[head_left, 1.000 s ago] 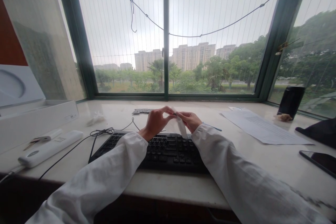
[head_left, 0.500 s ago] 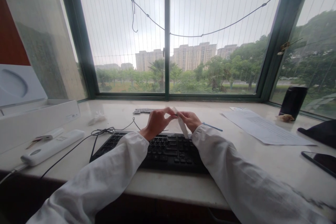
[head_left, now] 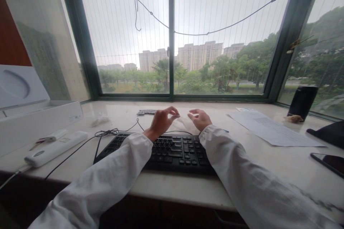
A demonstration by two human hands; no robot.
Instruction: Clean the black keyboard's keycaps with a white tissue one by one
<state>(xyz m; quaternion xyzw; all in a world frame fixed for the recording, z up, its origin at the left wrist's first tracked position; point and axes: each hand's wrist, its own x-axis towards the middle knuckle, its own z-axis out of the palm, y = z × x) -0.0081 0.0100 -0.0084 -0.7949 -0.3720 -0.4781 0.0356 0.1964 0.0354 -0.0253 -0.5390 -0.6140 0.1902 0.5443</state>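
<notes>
My left hand [head_left: 162, 123] is raised above the back edge of the black keyboard [head_left: 172, 159], thumb and forefinger pinched on a small dark piece [head_left: 177, 115], too small to make out clearly. To its right, my right hand [head_left: 200, 119] is apart from it, fingers curved with a gap between thumb and forefinger, holding nothing that shows. A white tissue [head_left: 188, 126] lies between and below the hands, behind the keyboard. Several grey keycaps [head_left: 146, 112] stand in a group beyond my left hand. The keyboard's left part looks bare of caps; my sleeves cover some of it.
A white power strip [head_left: 56, 148] with keys [head_left: 44, 140] lies left, before a white box [head_left: 61, 116]. A black cable [head_left: 70, 152] runs past them. Printed paper [head_left: 271, 128], a phone [head_left: 329, 162] and an upright black object [head_left: 303, 102] are at right. The window stands behind.
My hands have moved apart. The tissue has left my right hand's fingers and is now down on the counter behind the keyboard. My left hand stays pinched.
</notes>
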